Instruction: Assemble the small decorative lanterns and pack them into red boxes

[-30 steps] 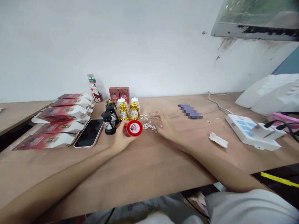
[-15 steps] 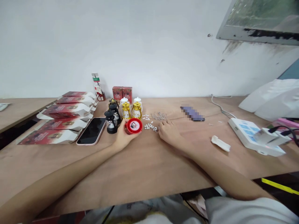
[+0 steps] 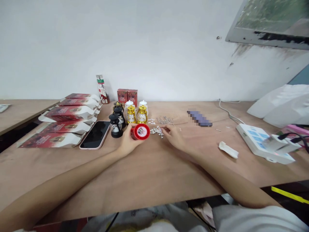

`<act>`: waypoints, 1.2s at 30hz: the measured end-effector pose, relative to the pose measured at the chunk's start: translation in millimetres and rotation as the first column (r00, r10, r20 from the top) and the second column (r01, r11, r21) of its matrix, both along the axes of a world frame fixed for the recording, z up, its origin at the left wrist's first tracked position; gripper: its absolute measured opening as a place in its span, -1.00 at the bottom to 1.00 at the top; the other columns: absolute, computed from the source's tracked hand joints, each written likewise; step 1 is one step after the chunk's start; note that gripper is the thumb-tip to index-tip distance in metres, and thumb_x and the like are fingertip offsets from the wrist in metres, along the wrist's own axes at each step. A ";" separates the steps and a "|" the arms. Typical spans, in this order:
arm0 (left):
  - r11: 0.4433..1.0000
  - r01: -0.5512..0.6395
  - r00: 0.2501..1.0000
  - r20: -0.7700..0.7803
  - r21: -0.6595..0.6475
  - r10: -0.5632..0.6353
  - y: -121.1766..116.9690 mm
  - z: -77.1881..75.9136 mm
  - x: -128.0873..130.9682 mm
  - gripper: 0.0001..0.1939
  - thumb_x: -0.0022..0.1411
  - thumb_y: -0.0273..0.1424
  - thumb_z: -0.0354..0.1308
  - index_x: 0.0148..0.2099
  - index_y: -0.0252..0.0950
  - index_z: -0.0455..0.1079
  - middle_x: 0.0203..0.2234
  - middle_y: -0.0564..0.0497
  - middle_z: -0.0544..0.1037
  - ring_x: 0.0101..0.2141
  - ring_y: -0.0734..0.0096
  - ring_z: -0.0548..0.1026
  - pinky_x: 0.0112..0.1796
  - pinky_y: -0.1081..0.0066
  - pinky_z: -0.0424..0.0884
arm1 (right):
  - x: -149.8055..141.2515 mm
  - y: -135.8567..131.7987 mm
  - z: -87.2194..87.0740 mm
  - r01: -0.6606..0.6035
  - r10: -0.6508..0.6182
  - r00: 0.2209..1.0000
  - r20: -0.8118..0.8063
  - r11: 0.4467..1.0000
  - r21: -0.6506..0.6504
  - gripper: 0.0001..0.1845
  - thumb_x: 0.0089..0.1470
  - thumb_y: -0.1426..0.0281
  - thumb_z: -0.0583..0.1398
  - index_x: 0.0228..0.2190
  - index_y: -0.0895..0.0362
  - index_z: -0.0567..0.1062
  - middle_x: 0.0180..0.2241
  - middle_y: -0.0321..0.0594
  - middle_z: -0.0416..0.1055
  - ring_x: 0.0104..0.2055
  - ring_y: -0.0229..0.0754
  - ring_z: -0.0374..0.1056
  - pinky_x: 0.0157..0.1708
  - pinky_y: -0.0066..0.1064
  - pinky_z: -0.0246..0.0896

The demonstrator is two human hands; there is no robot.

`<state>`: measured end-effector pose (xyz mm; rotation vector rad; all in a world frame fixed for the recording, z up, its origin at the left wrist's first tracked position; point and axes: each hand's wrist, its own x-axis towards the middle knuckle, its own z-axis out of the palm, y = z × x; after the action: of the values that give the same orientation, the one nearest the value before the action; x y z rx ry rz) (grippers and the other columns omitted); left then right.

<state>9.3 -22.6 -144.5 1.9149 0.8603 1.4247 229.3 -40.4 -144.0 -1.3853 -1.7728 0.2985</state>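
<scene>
My left hand (image 3: 126, 141) is closed around a red lantern (image 3: 142, 131), tipped so its round base with a printed label faces me. My right hand (image 3: 173, 135) hovers to the right, thumb and fingertips pinched together; whatever is between them is too small to make out. Between the hands lie several button cells (image 3: 155, 130) in a loose group. Behind them is a pile of thin metal wire pieces (image 3: 165, 120), with small white bits (image 3: 151, 121) at its left. Just beyond my left hand stand black lanterns (image 3: 116, 126), gold lanterns (image 3: 142, 115) and white lanterns (image 3: 143, 103).
A phone (image 3: 95, 135) and several flattened red boxes (image 3: 61, 127) lie at left. Two small red boxes (image 3: 127, 96) and a bottle (image 3: 103, 91) stand by the wall. To the right are a blurred purple object (image 3: 200, 118), a white scrap (image 3: 228, 150) and a power strip (image 3: 262, 141).
My left hand has shifted slightly right with the red lantern, its base turned a little. My right hand has lifted from the table beside the button cells, its fingers drawn into a pinch.
</scene>
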 end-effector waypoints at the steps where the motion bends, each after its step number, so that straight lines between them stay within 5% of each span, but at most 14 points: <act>1: 1.000 0.001 1.000 0.000 0.007 -0.001 0.3 -0.2 0.1 -0.56 -0.16 -0.36 0.35 -0.23 -0.25 0.24 -0.31 0.05 0.49 -0.28 0.34 0.48 -0.24 0.38 0.39 | -2.6 -0.9 -1.1 -0.071 0.070 0.993 -0.092 0.997 -0.010 -0.75 0.13 0.32 0.06 -0.34 0.15 0.51 -0.40 -0.20 0.52 -0.39 -0.20 0.41 -0.37 -0.39 0.25; 6: 1.000 -0.008 1.000 -0.018 0.020 0.008 0.4 -0.4 0.0 -0.57 -0.14 -0.35 0.35 -0.23 -0.24 0.24 -0.30 0.06 0.49 -0.27 0.34 0.48 -0.22 0.37 0.38 | -18.7 -12.6 -1.8 -0.256 0.237 0.930 -0.282 0.966 -0.033 -0.73 0.12 0.23 0.11 -0.30 0.12 0.52 -0.37 -0.23 0.53 -0.32 -0.21 0.40 -0.31 -0.38 0.25; 18: 1.000 -0.002 0.996 -0.087 0.019 0.003 -2.1 4.2 -1.1 -0.57 -0.14 -0.34 0.34 -0.21 -0.25 0.26 -0.27 0.02 0.51 -0.25 0.31 0.49 -0.20 0.34 0.39 | -33.6 -33.8 9.3 -0.142 0.224 0.821 -0.525 0.971 0.193 -0.81 0.01 0.20 0.25 -0.39 0.06 0.52 -0.37 -0.27 0.53 -0.29 -0.22 0.42 -0.25 -0.35 0.32; 25: 0.998 0.042 0.981 -0.192 0.041 -0.034 -8.6 6.8 -1.6 -0.51 -0.15 -0.31 0.38 -0.17 -0.26 0.28 -0.23 -0.04 0.52 -0.21 0.23 0.50 -0.18 0.30 0.39 | -36.8 -36.8 5.7 -0.163 0.249 0.819 -0.517 0.965 0.205 -0.80 -0.01 0.21 0.27 -0.40 0.07 0.51 -0.40 -0.28 0.50 -0.37 -0.26 0.39 -0.34 -0.40 0.32; 36: 0.996 0.036 0.975 -0.223 0.079 -0.017 -8.5 5.8 -2.1 -0.52 -0.11 -0.28 0.38 -0.16 -0.24 0.27 -0.23 -0.04 0.51 -0.21 0.23 0.49 -0.19 0.27 0.40 | -34.5 -40.9 6.6 -0.213 0.299 0.925 -0.234 0.918 0.334 -0.81 0.14 0.24 0.19 -0.38 0.06 0.54 -0.42 -0.28 0.53 -0.38 -0.24 0.42 -0.35 -0.37 0.34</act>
<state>7.1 -31.1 -138.7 2.1712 0.8847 1.2643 194.8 -81.3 -137.5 -0.8448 -1.6790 0.3306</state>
